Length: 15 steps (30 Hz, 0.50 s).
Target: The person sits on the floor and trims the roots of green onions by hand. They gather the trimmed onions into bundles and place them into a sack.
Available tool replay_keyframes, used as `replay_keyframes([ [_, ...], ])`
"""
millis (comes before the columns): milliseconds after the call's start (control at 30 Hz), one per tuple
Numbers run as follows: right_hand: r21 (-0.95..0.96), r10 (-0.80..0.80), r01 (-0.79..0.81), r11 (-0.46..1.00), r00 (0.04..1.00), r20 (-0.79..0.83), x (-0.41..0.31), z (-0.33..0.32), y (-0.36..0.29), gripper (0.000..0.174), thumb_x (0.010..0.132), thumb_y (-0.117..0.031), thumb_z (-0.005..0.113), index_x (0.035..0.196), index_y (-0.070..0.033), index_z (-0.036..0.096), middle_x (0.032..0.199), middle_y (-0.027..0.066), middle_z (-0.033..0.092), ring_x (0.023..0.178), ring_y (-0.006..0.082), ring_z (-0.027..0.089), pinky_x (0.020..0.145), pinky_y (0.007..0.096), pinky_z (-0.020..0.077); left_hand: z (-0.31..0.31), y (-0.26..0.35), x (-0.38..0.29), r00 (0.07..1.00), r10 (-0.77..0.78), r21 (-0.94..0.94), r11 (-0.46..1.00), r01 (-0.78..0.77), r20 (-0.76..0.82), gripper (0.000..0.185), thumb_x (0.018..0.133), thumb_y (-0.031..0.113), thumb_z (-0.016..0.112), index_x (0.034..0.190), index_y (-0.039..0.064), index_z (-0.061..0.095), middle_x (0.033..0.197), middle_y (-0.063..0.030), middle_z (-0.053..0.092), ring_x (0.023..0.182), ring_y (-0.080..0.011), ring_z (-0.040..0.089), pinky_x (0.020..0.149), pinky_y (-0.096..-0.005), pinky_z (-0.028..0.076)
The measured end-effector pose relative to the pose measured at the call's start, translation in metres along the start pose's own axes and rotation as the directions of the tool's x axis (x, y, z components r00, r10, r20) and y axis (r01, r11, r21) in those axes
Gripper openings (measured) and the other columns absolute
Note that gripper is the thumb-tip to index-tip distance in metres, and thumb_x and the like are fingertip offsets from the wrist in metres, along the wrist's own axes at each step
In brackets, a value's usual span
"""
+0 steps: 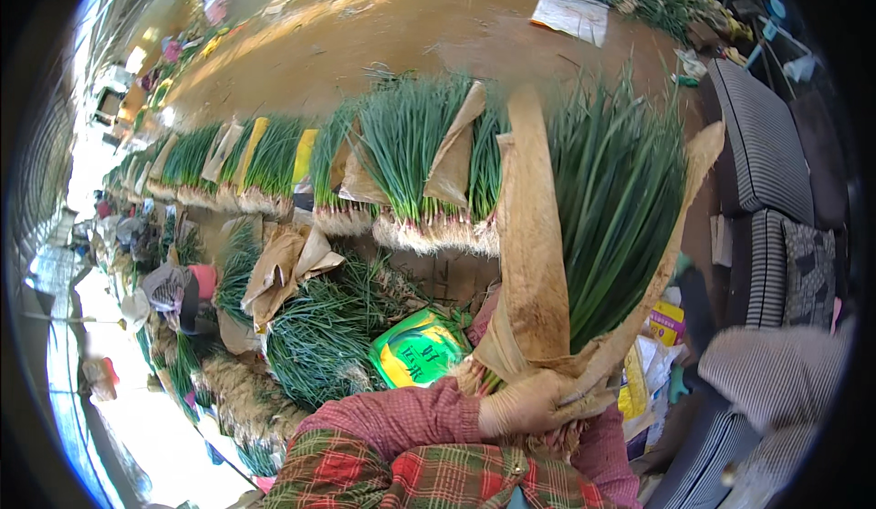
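Note:
My left hand (523, 405), pale and perhaps gloved, is closed around the lower stems of a large bundle of green onions (609, 215), with brown cloth strips gathered under its fingers. The leaves point away from me; the roots hang near my lap. One wide brown cloth strip (537, 256) runs along the bundle's left side, another (674, 242) along its right. The pink right sleeve (606, 458) reaches the bundle's base, where cloth and stems mostly hide my right hand; its grip cannot be made out.
Upright green onion bunches (417, 146) stand in a row, separated by cloth pieces. Loose onions (318, 345) and a green and yellow printed bag (419, 348) lie at my left. On the right are striped cushions (759, 139) and another person's striped sleeve (773, 372). A white sack (571, 13) lies beyond.

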State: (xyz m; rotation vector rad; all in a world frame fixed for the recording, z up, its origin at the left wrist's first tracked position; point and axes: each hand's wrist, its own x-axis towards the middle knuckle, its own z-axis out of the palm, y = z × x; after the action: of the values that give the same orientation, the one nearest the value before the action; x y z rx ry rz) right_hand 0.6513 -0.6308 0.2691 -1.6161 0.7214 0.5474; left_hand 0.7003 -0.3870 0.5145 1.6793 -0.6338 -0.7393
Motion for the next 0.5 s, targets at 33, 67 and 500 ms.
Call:
replay_keyframes([
  [33,-0.017,-0.039,0.039,0.999,0.999,0.037,0.015,0.004,-0.023,0.045,0.109,-0.044,0.043,0.136,-0.011,0.058,0.121,0.0065,0.061,0.11,0.0169,0.058,0.094,0.0289,0.0437,-0.009,0.004,0.003,0.998,-0.028,-0.092,0.995,0.032,0.048,0.039,0.105,0.036,0.051,0.139,0.019,0.058,0.093,-0.0231,0.07,0.085,-0.0418,0.069,0.078,-0.0468,0.056],
  [67,-0.036,-0.078,0.081,0.996,0.994,0.07,0.033,0.007,-0.047,0.046,0.109,-0.044,0.042,0.136,-0.011,0.058,0.121,0.0067,0.061,0.111,0.0171,0.058,0.095,0.029,0.0435,-0.016,0.008,0.005,0.998,-0.045,-0.126,0.991,0.05,0.043,0.04,0.106,0.035,0.05,0.141,0.019,0.057,0.095,-0.0224,0.071,0.086,-0.0406,0.07,0.08,-0.0454,0.057],
  [500,-0.287,-0.066,0.276,0.917,0.817,0.573,0.09,0.131,-0.159,0.049,0.109,-0.044,0.04,0.141,-0.01,0.056,0.131,0.0092,0.06,0.12,0.0194,0.056,0.103,0.0307,0.0404,-0.054,0.013,-0.067,0.724,-0.29,-0.113,0.952,0.283,-0.626,0.031,0.1,0.025,0.061,0.119,0.002,0.069,0.091,-0.0235,0.071,0.088,-0.04,0.07,0.081,-0.0442,0.054],
])
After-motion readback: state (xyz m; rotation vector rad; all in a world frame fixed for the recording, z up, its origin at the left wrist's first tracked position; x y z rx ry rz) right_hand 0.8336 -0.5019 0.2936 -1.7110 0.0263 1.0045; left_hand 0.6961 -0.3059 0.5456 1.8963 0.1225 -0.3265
